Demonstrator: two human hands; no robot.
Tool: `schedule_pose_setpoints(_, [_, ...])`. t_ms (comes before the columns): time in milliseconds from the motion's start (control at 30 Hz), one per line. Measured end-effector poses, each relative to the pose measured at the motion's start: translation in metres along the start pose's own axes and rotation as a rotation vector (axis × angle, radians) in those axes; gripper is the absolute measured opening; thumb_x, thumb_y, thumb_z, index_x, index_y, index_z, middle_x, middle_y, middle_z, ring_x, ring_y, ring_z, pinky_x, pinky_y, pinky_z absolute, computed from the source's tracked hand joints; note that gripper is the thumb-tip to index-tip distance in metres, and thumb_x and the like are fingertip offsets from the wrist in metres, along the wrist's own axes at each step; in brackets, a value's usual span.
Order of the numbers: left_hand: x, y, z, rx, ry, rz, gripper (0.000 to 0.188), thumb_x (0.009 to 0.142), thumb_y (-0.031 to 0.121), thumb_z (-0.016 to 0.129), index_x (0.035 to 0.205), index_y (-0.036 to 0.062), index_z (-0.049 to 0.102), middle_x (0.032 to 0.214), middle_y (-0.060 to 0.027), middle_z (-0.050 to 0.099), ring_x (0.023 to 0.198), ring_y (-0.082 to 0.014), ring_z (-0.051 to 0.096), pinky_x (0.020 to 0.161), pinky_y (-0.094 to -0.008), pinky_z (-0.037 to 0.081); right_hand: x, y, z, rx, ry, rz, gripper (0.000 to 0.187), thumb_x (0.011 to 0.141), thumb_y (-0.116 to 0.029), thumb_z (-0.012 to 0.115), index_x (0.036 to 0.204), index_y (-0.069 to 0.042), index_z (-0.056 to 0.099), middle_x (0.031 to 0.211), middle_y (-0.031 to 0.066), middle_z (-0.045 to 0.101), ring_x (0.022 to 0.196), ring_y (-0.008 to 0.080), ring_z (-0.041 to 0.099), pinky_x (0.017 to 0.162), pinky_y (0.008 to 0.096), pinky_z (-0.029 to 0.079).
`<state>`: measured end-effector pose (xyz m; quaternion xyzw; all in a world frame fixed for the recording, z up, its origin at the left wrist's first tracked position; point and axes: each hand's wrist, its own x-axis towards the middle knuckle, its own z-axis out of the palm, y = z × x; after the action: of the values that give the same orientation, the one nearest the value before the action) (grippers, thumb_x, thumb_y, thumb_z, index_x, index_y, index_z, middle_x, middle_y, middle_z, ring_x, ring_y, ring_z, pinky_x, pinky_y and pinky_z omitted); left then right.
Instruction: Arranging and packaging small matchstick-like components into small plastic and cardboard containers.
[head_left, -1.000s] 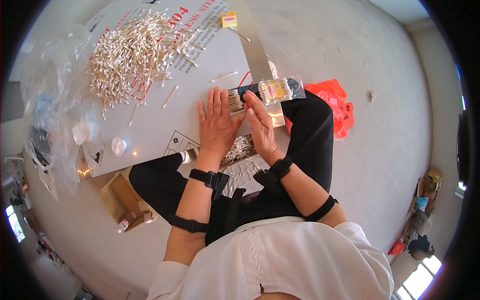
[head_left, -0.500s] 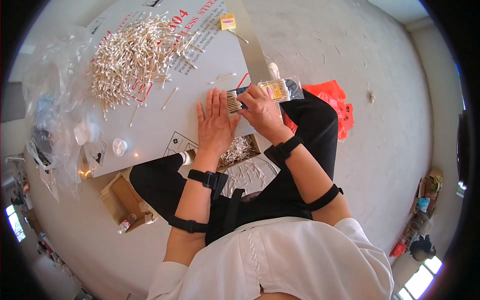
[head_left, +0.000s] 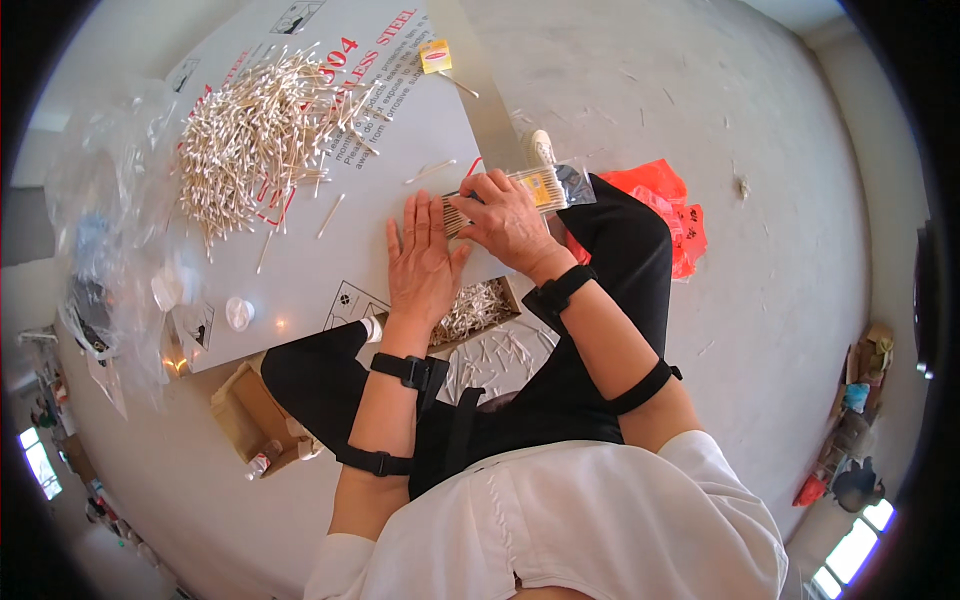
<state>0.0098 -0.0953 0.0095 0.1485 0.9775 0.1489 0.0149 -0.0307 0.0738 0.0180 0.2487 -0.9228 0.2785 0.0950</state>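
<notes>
A flat clear pack of cotton swabs [head_left: 541,187] with a yellow label lies at the table's right edge, its clear film end sticking out past it. My right hand [head_left: 506,222] curls over the middle of the pack and grips it, hiding much of it. Stretched out flat on the metal-sheet table [head_left: 365,215], my left hand [head_left: 421,262] has its fingertips beside the pack's left end, where a row of swab tips [head_left: 453,216] shows. A few loose swabs [head_left: 430,171] lie just beyond my left hand.
A big heap of cotton swabs [head_left: 250,150] covers the table's far left. Beyond the pack sits a small yellow box [head_left: 435,57]. Clear plastic bags [head_left: 110,230] and a white cup [head_left: 239,313] are at left. Below the near edge stands a cardboard box [head_left: 514,297] of swabs.
My right hand has slid left along the pack and now covers its dark middle part. The left hand stays flat in about the same place. The whole view has shifted slightly.
</notes>
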Motion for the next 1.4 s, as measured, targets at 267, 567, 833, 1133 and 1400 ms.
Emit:
schedule_pose_setpoints(267, [0.003, 0.004, 0.000, -0.011, -0.023, -0.007, 0.074, 0.094, 0.034, 0.056, 0.152, 0.0013, 0.024, 0.161, -0.0155, 0.019, 0.150, -0.0298, 0.014, 0.120, -0.0510, 0.009, 0.000, 0.007, -0.004, -0.044, 0.025, -0.036, 0.047, 0.067, -0.019, 0.079, 0.111, -0.010, 0.066, 0.108, 0.0032, 0.057, 0.105, 0.0237, 0.052, 0.089, 0.0389, 0.044])
schedule_pose_setpoints(567, [0.009, 0.011, 0.005, -0.002, -0.028, 0.023, 0.078, 0.093, 0.039, 0.057, 0.151, -0.0007, 0.025, 0.160, -0.0188, 0.020, 0.150, -0.0308, 0.014, 0.121, -0.0490, 0.011, -0.002, 0.015, -0.014, -0.091, 0.019, -0.055, 0.044, 0.067, -0.025, 0.079, 0.107, -0.013, 0.068, 0.103, 0.0019, 0.059, 0.104, 0.0222, 0.052, 0.089, 0.0367, 0.042])
schedule_pose_setpoints(833, [0.020, 0.029, 0.011, -0.030, -0.024, 0.072, 0.079, 0.092, 0.038, 0.059, 0.151, -0.0017, 0.024, 0.160, -0.0192, 0.018, 0.150, -0.0324, 0.013, 0.120, -0.0485, 0.012, -0.009, 0.029, -0.031, -0.109, -0.023, -0.008, 0.047, 0.067, -0.025, 0.079, 0.111, -0.015, 0.069, 0.110, 0.0022, 0.059, 0.108, 0.0226, 0.052, 0.092, 0.0380, 0.041])
schedule_pose_setpoints(1133, [0.022, 0.037, 0.013, -0.011, 0.008, 0.077, 0.084, 0.090, 0.044, 0.061, 0.152, -0.0001, 0.025, 0.160, -0.0185, 0.019, 0.149, -0.0316, 0.016, 0.121, -0.0471, 0.013, -0.043, 0.054, -0.038, -0.222, -0.151, 0.237, 0.073, 0.090, -0.050, 0.056, 0.151, -0.016, 0.032, 0.159, 0.0088, 0.025, 0.148, 0.0286, 0.019, 0.120, 0.0519, 0.008])
schedule_pose_setpoints(1400, [0.032, 0.056, 0.022, -0.040, 0.030, 0.099, 0.083, 0.092, 0.043, 0.059, 0.151, -0.0026, 0.023, 0.159, -0.0210, 0.019, 0.149, -0.0342, 0.014, 0.119, -0.0506, 0.014, -0.048, 0.061, -0.031, -0.158, -0.128, 0.184, 0.070, 0.094, -0.055, 0.048, 0.151, -0.018, 0.033, 0.158, 0.0093, 0.027, 0.147, 0.0268, 0.021, 0.119, 0.0519, 0.010])
